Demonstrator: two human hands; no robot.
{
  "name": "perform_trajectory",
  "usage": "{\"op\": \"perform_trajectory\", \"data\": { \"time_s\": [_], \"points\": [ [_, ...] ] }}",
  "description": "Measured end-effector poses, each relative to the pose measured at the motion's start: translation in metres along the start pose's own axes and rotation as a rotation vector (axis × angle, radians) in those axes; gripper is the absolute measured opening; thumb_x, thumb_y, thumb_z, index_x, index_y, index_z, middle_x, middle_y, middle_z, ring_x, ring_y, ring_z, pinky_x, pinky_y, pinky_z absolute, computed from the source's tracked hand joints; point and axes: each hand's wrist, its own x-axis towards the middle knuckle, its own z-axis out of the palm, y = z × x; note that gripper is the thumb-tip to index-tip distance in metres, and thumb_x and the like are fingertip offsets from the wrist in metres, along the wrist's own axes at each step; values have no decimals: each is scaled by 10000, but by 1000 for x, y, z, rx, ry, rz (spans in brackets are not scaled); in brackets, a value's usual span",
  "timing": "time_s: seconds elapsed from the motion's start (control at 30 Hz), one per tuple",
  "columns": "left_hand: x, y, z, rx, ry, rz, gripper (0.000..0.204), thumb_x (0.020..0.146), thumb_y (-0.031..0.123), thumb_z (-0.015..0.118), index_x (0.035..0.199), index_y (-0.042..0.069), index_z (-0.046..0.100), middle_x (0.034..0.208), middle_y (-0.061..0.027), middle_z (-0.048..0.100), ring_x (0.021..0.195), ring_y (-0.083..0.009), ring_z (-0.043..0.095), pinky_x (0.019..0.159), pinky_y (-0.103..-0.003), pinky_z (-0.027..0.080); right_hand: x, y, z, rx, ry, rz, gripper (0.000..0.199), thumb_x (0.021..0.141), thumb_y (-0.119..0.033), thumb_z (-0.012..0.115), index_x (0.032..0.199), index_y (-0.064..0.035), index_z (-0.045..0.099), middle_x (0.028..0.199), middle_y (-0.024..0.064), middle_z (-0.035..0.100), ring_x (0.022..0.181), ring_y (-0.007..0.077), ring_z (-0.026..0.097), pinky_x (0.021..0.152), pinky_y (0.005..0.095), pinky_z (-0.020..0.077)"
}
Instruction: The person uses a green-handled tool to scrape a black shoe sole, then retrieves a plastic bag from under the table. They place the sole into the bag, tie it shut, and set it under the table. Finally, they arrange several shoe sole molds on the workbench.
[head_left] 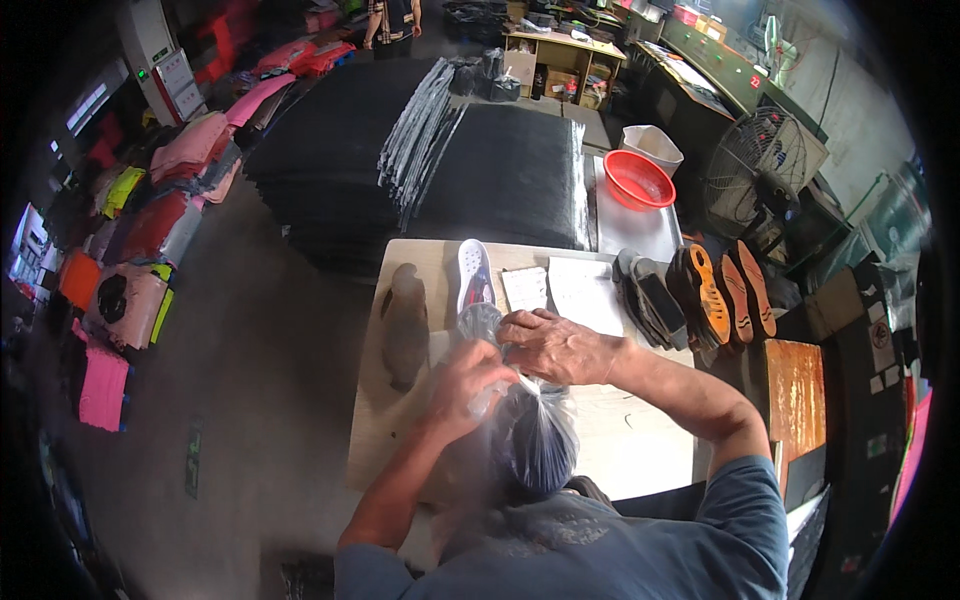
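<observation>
Clear plastic bag [530,425] sits at the table's [640,450] near edge, gripped by both hands: left hand [468,385] closed on its side, right hand [553,345] pinching its neck. White insole [474,272] lies near the far edge.

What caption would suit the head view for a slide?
Both hands, left hand and right hand, grip a clear plastic bag over a wooden table, beside shoe soles.

I see even, moderate light from above; the bench [400,420] is bright, while the floor on the left stays dim. The clear plastic bag [520,420] gives soft glare and looks a little blurred. Toward the rim the lines bend strongly and the corners go black.
</observation>
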Motion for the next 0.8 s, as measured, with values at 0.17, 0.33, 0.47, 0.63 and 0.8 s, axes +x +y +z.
{"op": "perform_trajectory", "data": {
  "time_s": [0.17,0.33,0.47,0.63,0.8],
  "points": [
    [4,8,-9,55,-36,39,151,797,92,769,946,111,756,931,-56,596,908,-251,614,785,-376,504,1,-2,-23,-241,-201,-74,178,872,-137,598,1031,-76,648,872,55,643,838,227,661,786,363,534],
    [8,7,-16,275,-143,156,139,898,228,727,855,98,702,867,-44,605,854,-237,606,746,-383,497,-10,5,-19,-134,-189,-22,166,922,-183,643,847,-61,558,757,69,610,745,257,664,689,390,542],
    [2,-1,-9,372,-176,204,216,938,274,684,817,98,657,827,-48,583,846,-237,596,750,-384,482,-30,24,1,29,-225,77,163,948,-201,637,973,-44,602,818,96,643,778,293,689,652,408,579],
    [-25,-3,-3,289,-253,181,211,957,242,667,829,77,644,815,-70,591,833,-281,598,741,-408,474,-59,30,32,115,-138,82,121,956,-145,631,932,-37,580,826,105,640,777,292,687,679,397,595],
    [-23,1,2,-354,-174,-490,153,1012,174,632,965,36,679,894,-53,661,845,-181,638,744,-352,499,-70,18,40,144,-105,202,167,995,-168,627,923,-19,607,810,129,650,784,307,690,692,417,571]
  ]
}}
